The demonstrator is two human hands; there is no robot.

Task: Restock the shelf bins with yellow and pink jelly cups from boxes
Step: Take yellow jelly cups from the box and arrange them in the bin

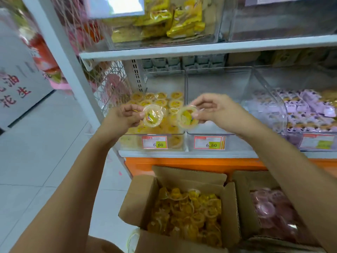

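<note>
Yellow jelly fills both cups: left hand (127, 114) pinches left cup (152, 115) by its rim, right hand (211, 108) pinches right cup (187, 118) likewise. Yellow bin (135, 143), part filled, lies at 12 o'clock just beyond the fingers, with the left hand nearer. Yellow box (138, 198) at 6 and pink box (244, 198) at 4 hold cups.
</note>
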